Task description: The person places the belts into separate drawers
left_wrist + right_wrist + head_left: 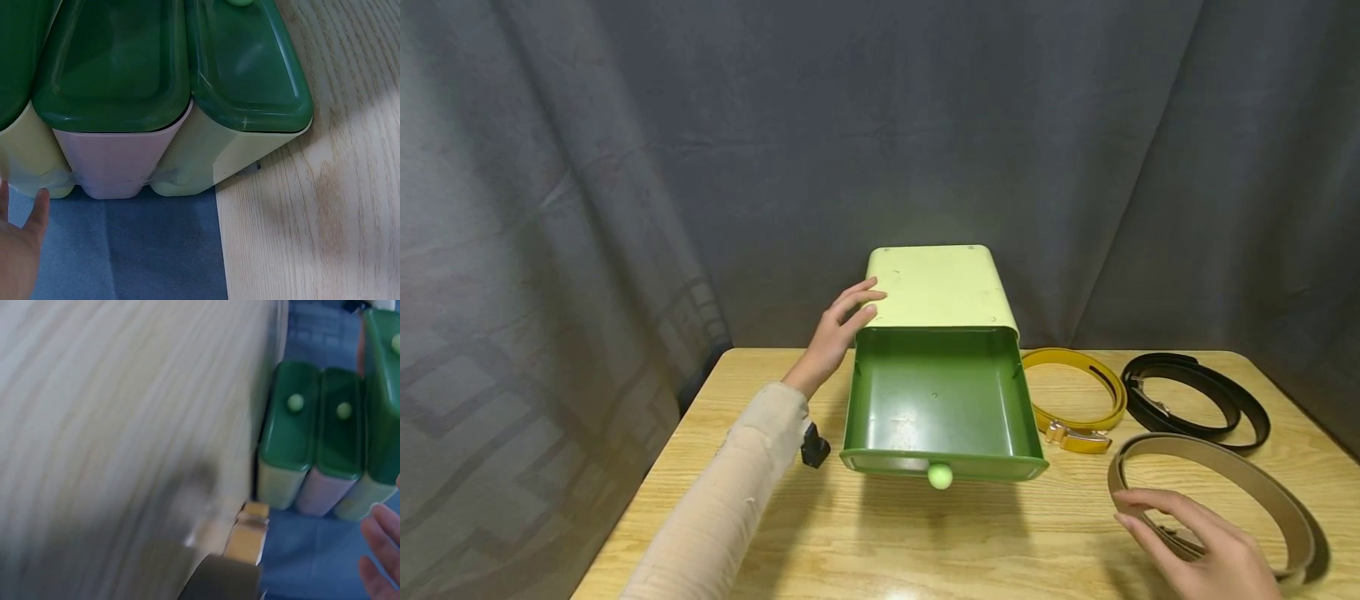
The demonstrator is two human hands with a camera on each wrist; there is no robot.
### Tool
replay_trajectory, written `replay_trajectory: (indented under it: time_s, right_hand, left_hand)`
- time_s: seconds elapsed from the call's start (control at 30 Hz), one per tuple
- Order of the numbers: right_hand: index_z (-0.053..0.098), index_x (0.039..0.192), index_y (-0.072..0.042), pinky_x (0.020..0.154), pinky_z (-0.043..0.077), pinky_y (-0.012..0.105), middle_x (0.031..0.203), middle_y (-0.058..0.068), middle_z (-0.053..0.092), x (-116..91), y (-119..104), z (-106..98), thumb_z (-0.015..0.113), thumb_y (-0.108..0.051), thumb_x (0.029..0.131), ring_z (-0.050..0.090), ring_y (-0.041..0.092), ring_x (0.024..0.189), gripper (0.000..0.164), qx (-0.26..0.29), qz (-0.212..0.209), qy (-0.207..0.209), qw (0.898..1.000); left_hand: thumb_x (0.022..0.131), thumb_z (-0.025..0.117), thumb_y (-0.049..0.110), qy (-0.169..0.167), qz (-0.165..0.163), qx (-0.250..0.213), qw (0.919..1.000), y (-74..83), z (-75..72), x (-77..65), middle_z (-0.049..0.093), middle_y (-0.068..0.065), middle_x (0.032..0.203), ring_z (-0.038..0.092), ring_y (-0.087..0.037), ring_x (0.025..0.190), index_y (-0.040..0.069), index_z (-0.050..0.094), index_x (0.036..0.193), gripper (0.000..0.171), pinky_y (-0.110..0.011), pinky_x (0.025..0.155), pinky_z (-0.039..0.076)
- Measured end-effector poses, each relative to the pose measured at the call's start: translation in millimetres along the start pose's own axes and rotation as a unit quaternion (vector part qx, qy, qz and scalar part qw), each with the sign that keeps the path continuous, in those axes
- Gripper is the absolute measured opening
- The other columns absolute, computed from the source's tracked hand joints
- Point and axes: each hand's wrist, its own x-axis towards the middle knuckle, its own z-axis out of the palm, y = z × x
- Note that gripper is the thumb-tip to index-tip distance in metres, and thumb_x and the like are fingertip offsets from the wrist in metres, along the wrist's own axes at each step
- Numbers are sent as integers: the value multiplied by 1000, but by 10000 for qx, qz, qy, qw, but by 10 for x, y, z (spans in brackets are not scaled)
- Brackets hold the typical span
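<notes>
A stacked drawer unit [936,283] with a pale yellow-green top stands on the table, its uppermost green drawer [934,408] pulled out and bare inside. My left hand [838,329] rests its fingers on the unit's left top edge. In the left wrist view, closed green drawer fronts [119,62] show beside a pink tier [112,156]. My right hand [1217,546] is by the left side of a coiled taupe belt [1232,467], thumb and forefinger apart. The right wrist view shows its fingers [381,540] loosely spread, away from the belt [222,578].
A coiled yellow belt [1075,358] with a gold-coloured buckle lies just right of the drawer unit. Beyond it is a coiled black belt [1210,392]. A small black device [814,446] is by my left wrist. Grey curtain [880,125] hangs behind the wooden table [700,442].
</notes>
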Motion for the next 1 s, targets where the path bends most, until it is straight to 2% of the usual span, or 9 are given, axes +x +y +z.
replay_trajectory:
  time_s: [0.13, 0.23, 0.43, 0.53, 0.7, 0.77, 0.83, 0.93, 1.0]
  right_hand:
    - [75, 102, -15, 76, 44, 4, 95, -17, 68, -51, 114, -59, 88, 15, 50, 55, -16, 90, 61, -76, 147, -87, 9998]
    - [75, 101, -12, 75, 43, 3, 95, -20, 67, -97, 205, -99, 88, 16, 51, 54, -17, 91, 58, -34, 407, -133, 9991]
    - [75, 101, -13, 70, 40, 0, 95, -28, 64, -182, 372, -169, 88, 5, 65, 50, -23, 89, 42, -220, 1275, -406, 9908]
    - [75, 100, -13, 68, 39, 0, 94, -31, 62, -205, 451, -193, 89, -2, 68, 48, -24, 86, 37, -375, 1428, -554, 9875]
    - [75, 101, -15, 63, 36, 3, 94, -37, 56, -238, 581, -226, 91, -12, 67, 42, -25, 86, 38, -632, 1573, -771, 9825]
    - [74, 102, -14, 61, 37, 6, 93, -30, 59, -252, 636, -243, 91, -15, 68, 40, -25, 84, 39, -764, 1710, -886, 9783]
    - [74, 105, -13, 58, 39, 11, 95, -16, 66, -264, 691, -264, 90, -19, 70, 40, -23, 82, 39, -855, 1915, -1056, 9720]
    - [73, 110, -12, 60, 49, 30, 101, 10, 70, -292, 771, -297, 88, -26, 74, 38, -23, 80, 42, -960, 2160, -1353, 9622]
    - [72, 114, -11, 62, 50, 41, 107, 18, 68, -315, 827, -317, 87, -30, 76, 38, -22, 80, 45, -949, 2198, -1545, 9585]
  left_hand:
    - [106, 49, 22, -73, -34, -2, 10000, 16, 13, 9, 33, 6, 157, 24, -13, 145, 8, 58, 136, 35, -48, 115, 26]
    - [106, 48, 19, -134, -52, -37, 9999, 95, 22, -3, 31, 0, 159, 22, -19, 147, 4, 57, 137, 36, -50, 115, 25]
    - [105, 47, 13, -170, -82, -64, 9998, 353, 40, -74, 30, -12, 158, 23, -25, 147, -4, 55, 135, 36, -52, 115, 25]
    - [105, 47, 14, -159, -88, -39, 9998, 381, 39, -84, 31, -12, 158, 23, -25, 147, -4, 55, 135, 36, -52, 115, 25]
    - [105, 47, 14, -106, -100, 19, 9999, 382, 18, -93, 31, -12, 158, 23, -25, 147, -4, 56, 135, 36, -51, 115, 25]
    - [105, 47, 13, -93, -98, 33, 9999, 374, 12, -92, 31, -13, 158, 23, -25, 147, -4, 55, 135, 36, -51, 115, 25]
    - [105, 47, 12, -82, -103, 44, 9999, 363, 7, -91, 31, -13, 158, 24, -26, 147, -5, 55, 135, 36, -51, 115, 25]
    - [105, 47, 14, -60, -87, 16, 9999, 236, -3, -60, 31, -10, 159, 23, -24, 147, -3, 56, 136, 36, -51, 115, 24]
    - [105, 47, 16, -46, -66, 5, 10000, 146, -6, -36, 31, -6, 159, 22, -22, 147, -1, 56, 136, 36, -52, 116, 23]
